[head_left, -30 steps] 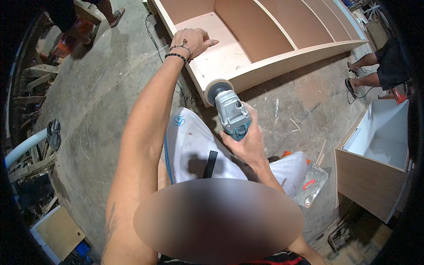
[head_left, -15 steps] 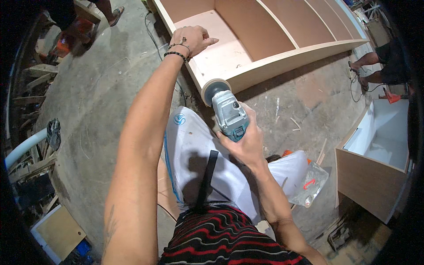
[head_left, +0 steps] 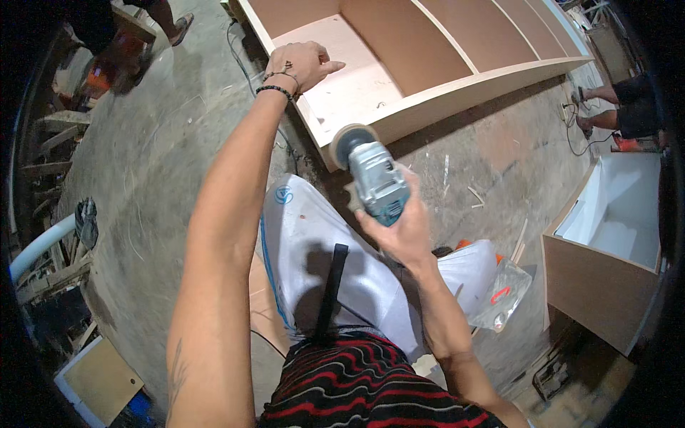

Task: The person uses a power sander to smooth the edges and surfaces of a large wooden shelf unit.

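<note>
My right hand [head_left: 403, 232] is wrapped round the body of a grey and teal angle grinder [head_left: 378, 178]. A round sanding disc [head_left: 354, 145] is fitted at its front. The disc is at the near corner of a large wooden cabinet [head_left: 421, 107] that lies on the floor with its compartments facing up. Whether disc and wood touch, I cannot tell. My left hand [head_left: 303, 64], with a dark beaded bracelet at the wrist, lies over the cabinet's left edge. Its thumb sticks out to the right, apart from the loosely bent fingers, and nothing shows in it.
On the right stands an open wooden box [head_left: 599, 278] with a white inside. Another person's legs [head_left: 603, 110] and a red tool [head_left: 635, 145] are beyond it. Wood scraps [head_left: 64, 143] and a pale pipe [head_left: 43, 246] line the left. A cable [head_left: 239, 53] runs beside the cabinet.
The grinder has shifted slightly right relative to the cabinet's corner and is blurred now. My left hand keeps its place on the edge. At the right, the red tool has moved.
</note>
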The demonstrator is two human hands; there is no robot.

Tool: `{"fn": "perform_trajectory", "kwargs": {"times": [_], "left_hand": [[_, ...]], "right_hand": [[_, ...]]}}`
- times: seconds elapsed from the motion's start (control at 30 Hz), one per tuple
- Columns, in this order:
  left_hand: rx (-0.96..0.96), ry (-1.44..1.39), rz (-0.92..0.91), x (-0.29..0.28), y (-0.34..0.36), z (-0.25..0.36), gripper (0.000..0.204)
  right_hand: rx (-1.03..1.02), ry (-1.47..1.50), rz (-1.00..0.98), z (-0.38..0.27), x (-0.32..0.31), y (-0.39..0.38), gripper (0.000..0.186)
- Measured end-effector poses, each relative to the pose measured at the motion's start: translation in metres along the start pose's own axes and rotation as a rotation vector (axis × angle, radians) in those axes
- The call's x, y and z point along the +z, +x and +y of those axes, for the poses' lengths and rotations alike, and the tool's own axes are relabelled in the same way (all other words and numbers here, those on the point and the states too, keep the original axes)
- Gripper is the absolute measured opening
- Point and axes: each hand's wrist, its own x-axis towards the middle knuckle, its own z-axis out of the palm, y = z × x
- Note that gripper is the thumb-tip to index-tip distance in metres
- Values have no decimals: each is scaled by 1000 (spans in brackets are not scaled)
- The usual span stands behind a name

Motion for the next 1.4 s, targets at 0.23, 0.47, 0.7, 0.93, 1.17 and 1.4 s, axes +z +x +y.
{"fn": "perform_trajectory", "kwargs": {"times": [0.23,0.47,0.7,0.93,1.17,1.4], "left_hand": [[-20,-18,-61,-5,-3,1,61],[-49,3,-96,-10,-4,10,62],[-62,17,-93,-8,-4,1,61],[-63,-9,-62,-4,1,4,63],[-47,-285,101,-5,-10,7,50],[304,-202,-48,1,-104,57,41]], "right_hand": [[-11,-82,-35,-3,11,-1,87],[-15,-7,82,15,-25,19,87],[8,72,231,37,-69,47,80],[60,138,343,74,-116,68,74],[223,427,391,65,-107,29,74],[38,325,389,82,-101,9,74]]}}
